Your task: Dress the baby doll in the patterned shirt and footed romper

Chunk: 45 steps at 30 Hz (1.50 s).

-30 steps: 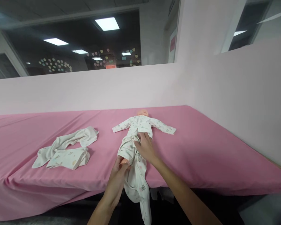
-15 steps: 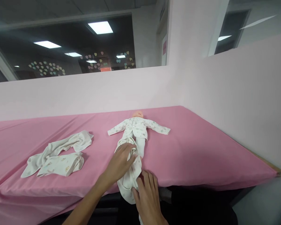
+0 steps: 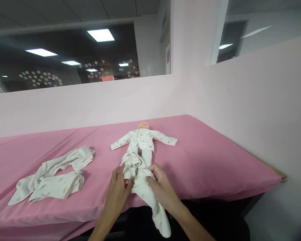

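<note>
A doll lies on its back on the pink cloth, arms spread, wearing a white patterned jacket. White patterned pants are bunched over its lower legs, and one pant leg hangs over the table's front edge. My left hand is closed on the pants at the doll's foot on the left, where a bit of the foot shows between the fingers. On the right side, my right hand pinches the pants' fabric between thumb and fingers near the other foot, which is mostly hidden.
Two white garments lie at the left, a plain one behind a folded patterned one. The pink-covered table meets a pale wall at the back and right. Windows are above. Something black is below the front edge.
My left hand has moved down from the top of the pants to the left foot. My right hand has risen and now grips the fabric. The pant leg has swung out to the right.
</note>
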Each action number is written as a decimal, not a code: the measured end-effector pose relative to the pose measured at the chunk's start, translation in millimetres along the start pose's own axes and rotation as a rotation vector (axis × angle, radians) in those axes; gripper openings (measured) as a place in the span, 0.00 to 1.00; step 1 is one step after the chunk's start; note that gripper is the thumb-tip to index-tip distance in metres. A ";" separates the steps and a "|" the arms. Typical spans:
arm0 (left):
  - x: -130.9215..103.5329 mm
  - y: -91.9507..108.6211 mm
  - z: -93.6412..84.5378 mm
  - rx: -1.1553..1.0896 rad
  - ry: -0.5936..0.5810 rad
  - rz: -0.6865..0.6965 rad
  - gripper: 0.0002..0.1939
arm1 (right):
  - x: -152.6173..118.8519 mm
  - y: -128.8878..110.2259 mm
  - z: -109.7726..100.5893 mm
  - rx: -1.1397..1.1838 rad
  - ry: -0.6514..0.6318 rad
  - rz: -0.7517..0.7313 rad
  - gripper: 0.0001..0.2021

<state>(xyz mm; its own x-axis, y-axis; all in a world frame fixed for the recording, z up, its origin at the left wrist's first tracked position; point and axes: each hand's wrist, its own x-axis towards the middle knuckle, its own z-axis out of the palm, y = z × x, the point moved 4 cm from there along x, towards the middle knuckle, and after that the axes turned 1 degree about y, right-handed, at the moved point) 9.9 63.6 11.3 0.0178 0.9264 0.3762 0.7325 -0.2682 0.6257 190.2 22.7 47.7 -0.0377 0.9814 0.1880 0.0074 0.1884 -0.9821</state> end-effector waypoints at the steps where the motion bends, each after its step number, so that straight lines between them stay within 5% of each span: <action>1: 0.3 1.1 -1.4 -0.032 -0.015 -0.038 0.26 | 4.5 -8.0 -5.0 0.007 0.010 -0.008 0.04; 5: 2.2 -1.4 -6.8 -0.088 -0.013 -0.115 0.28 | 23.7 -41.6 -26.2 0.019 0.051 -0.026 0.06; 10: 2.7 -15.4 -2.5 -0.122 -0.027 -0.052 0.27 | 39.3 -66.1 -44.8 -0.186 0.104 -0.169 0.05; 15: 5.9 -16.5 -5.0 -0.117 -0.100 -0.008 0.31 | 22.6 -28.2 -63.7 -0.616 0.107 -0.137 0.05; 20: 44.2 15.0 -17.5 -0.047 -0.216 0.150 0.29 | -2.8 8.5 -77.1 -0.867 -0.060 -0.054 0.05; 26: 96.5 58.6 4.1 0.166 -0.517 0.361 0.18 | -0.5 3.2 -75.4 -0.696 -0.133 0.019 0.12; 33: 118.0 70.3 25.4 0.281 -0.666 0.485 0.18 | 41.1 6.7 -68.3 -0.497 -0.022 0.027 0.18; 38: 114.5 72.4 17.1 0.117 -0.658 0.410 0.15 | 60.5 -0.8 -48.4 -0.462 -0.109 -0.066 0.19; 45: 102.9 82.6 -13.0 -0.289 -0.848 0.252 0.17 | 70.1 -29.6 -35.6 -0.451 -0.301 -0.089 0.21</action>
<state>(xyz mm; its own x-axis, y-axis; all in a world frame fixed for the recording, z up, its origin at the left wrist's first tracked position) 63.4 133.3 110.7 0.7282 0.6847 -0.0303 0.4439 -0.4375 0.7820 222.9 87.1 90.5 -0.3418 0.9198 0.1929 0.4158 0.3321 -0.8467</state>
